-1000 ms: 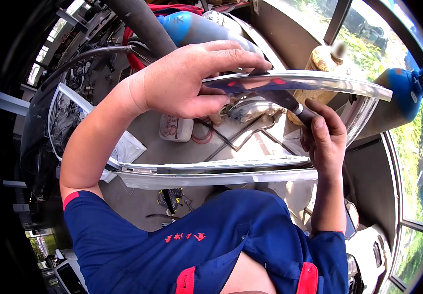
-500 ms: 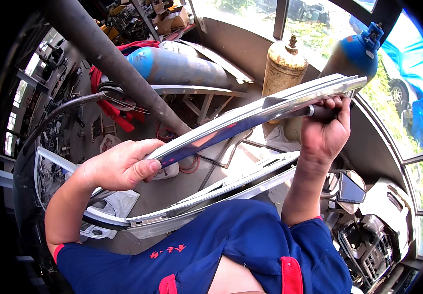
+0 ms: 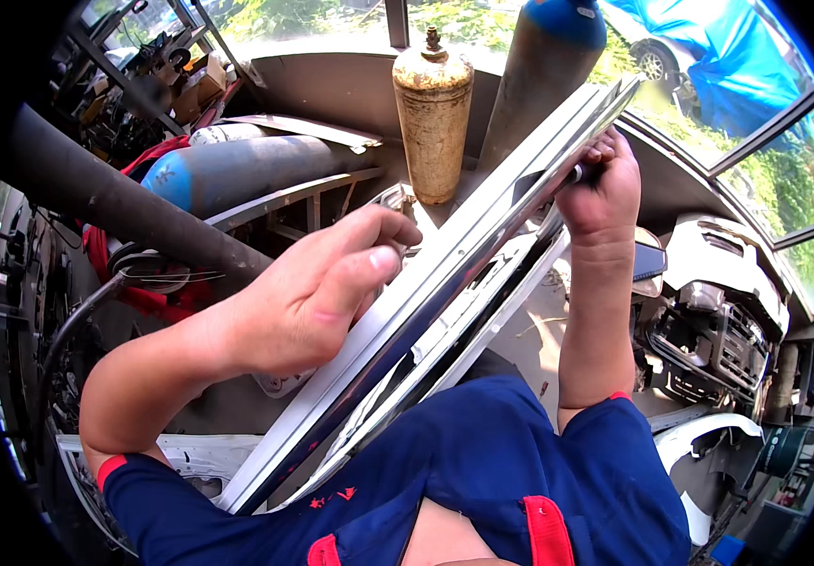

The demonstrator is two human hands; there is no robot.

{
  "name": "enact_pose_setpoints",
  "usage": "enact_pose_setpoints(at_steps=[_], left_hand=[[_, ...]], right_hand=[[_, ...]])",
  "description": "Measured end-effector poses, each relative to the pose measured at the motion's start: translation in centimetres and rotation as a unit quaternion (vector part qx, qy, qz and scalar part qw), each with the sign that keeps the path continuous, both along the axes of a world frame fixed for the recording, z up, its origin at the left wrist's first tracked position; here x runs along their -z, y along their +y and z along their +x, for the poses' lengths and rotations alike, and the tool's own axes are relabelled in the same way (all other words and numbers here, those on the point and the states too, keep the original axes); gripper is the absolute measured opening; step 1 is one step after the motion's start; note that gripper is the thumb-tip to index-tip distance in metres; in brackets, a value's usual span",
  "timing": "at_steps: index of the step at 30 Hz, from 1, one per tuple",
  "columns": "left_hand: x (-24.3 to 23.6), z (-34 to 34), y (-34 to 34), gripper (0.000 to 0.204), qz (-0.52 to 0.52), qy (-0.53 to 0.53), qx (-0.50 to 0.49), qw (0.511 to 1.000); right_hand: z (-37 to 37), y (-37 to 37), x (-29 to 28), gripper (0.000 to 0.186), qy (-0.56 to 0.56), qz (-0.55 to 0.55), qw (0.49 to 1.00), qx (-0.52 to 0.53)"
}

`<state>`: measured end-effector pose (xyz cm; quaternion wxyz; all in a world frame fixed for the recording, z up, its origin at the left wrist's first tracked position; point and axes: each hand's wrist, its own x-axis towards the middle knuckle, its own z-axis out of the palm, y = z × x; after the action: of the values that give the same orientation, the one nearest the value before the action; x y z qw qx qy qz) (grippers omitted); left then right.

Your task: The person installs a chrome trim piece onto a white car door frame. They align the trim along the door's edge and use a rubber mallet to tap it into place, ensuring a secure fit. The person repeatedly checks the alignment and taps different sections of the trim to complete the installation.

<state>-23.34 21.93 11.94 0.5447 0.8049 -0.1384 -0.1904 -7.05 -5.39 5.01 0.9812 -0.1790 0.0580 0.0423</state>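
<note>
A long, slightly curved white metal strip [image 3: 433, 283], like a car-body trim piece with a glossy dark face, slants from the upper right down toward my left sleeve. My right hand [image 3: 605, 189] is closed near its upper end, fingertips against the edge. A short dark cylindrical piece [image 3: 577, 174] with a pale ring pokes out of that fist; the rest of it is hidden. Over the strip's middle, my left hand [image 3: 317, 292] has bent fingers and a thumb held apart, with nothing seen in them. The strip's lower end reaches down beside my left upper arm.
Below the strip lies another long white panel frame [image 3: 482, 330]. Ahead stand a rusty cream gas cylinder [image 3: 433, 127] and a blue-topped one [image 3: 548, 57]; a blue-grey cylinder [image 3: 237, 170] lies flat. A thick dark pole [image 3: 133, 193] crosses the left. Car bumper parts [image 3: 718, 283] sit at right.
My left hand has let go of the strip's left end and moved right, over its middle. The strip has swung to a steeper slant, its lower end nearer my body. My view has turned right.
</note>
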Motion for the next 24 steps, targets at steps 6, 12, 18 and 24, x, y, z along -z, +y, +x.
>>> enact_pose_setpoints(at_steps=[6,12,18,24], left_hand=[[-0.3,10.9,-6.6,0.050,-0.099,0.092,0.006,0.991],[-0.1,9.6,-8.7,0.033,-0.170,0.215,0.003,0.962],[1.5,9.5,-8.8,0.038,-0.260,0.204,0.009,0.944],[2.6,9.8,-8.9,0.059,-0.265,0.188,0.050,0.944]], right_hand=[[-1.3,-1.0,-0.1,0.024,-0.048,-0.001,0.998,-0.042],[-2.0,0.8,-0.8,0.027,-0.031,-0.002,0.999,-0.012],[-1.6,-0.6,0.6,0.024,-0.047,0.013,0.997,-0.056],[-2.9,-3.1,0.4,0.030,-0.139,-0.315,0.939,-0.007]])
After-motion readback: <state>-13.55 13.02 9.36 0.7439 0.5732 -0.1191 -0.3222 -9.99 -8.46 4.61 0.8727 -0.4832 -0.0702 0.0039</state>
